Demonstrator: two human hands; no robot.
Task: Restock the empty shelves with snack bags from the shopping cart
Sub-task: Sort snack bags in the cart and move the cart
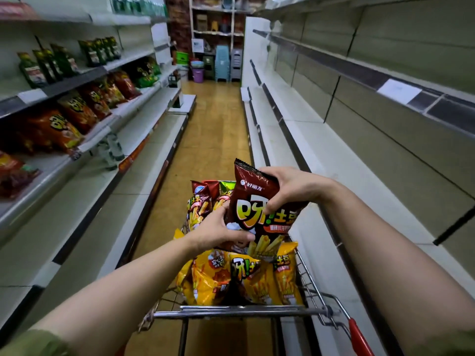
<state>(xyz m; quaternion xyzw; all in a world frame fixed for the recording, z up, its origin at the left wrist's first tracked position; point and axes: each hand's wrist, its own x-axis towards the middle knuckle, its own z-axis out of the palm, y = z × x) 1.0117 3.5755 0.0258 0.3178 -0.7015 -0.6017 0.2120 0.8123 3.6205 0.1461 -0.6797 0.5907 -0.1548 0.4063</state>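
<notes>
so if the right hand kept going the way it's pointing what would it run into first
The dark red snack bag, which the right hand grips. Pushed on leftward and down, it would probably meet the left hand next, though depth is hard to judge.

Dim, flat indoor light with a greenish cast, no hard shadows. The dark red bag [253, 199] in the fingers [275, 199] is sharp, with faint sheen on its foil. Left of the fingers the stocked shelves [77, 81] smear with blur. Right of the fingers the bare shelves [295, 119] bow with wide-angle distortion towards the edges
</notes>
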